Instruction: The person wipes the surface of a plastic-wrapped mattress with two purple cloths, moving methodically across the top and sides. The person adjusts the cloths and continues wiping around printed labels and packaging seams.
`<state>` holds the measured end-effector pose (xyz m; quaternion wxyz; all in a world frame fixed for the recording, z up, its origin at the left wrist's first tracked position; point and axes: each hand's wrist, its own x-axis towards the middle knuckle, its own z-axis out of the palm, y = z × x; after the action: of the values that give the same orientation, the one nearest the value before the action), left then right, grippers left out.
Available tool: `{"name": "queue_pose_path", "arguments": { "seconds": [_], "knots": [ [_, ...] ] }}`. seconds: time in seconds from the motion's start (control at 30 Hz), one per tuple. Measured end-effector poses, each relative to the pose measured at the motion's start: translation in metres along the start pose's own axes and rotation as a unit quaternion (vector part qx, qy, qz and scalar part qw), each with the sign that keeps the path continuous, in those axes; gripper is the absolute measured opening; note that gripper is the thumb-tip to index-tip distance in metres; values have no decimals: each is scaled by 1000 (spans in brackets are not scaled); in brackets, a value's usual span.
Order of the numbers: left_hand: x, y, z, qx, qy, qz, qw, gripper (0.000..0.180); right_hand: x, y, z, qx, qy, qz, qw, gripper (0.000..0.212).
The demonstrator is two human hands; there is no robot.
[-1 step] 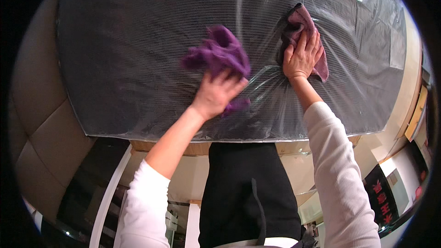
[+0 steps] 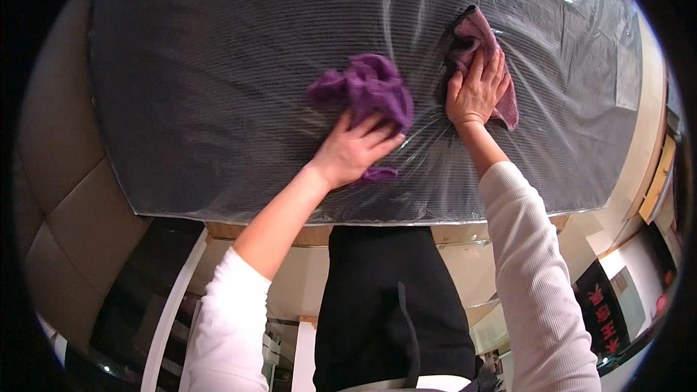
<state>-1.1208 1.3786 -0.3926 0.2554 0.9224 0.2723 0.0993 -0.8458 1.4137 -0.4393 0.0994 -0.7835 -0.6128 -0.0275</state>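
A purple cloth lies bunched on a dark, finely ribbed surface under clear plastic film. My left hand presses and grips the cloth with bent fingers; part of the cloth trails out beneath the palm. Farther right, a dusky pink cloth with a dark edge rests crumpled on the film. My right hand lies flat over this cloth, fingers stretched out and pressing down. Creases in the film fan out around the right hand. Both palms face down, so the cloth beneath them is hidden.
The covered surface's near edge runs just in front of my black trousers. At the left stand beige padded panels. A dark sign with red characters stands at the lower right.
My left hand has slid to the right and slightly nearer to me, taking the purple cloth along. My right hand and the pink cloth stay in place.
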Motion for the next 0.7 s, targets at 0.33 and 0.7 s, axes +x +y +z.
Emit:
{"name": "queue_pose_path", "arguments": {
  "seconds": [0.33,0.7],
  "knots": [
    [138,-102,-37,208,30,-67,975,60,3,2,-4,7,-32,9,999,73],
    [6,-93,-33,207,156,-375,890,58,1,3,-9,34,-64,20,997,73]
  ]
}}
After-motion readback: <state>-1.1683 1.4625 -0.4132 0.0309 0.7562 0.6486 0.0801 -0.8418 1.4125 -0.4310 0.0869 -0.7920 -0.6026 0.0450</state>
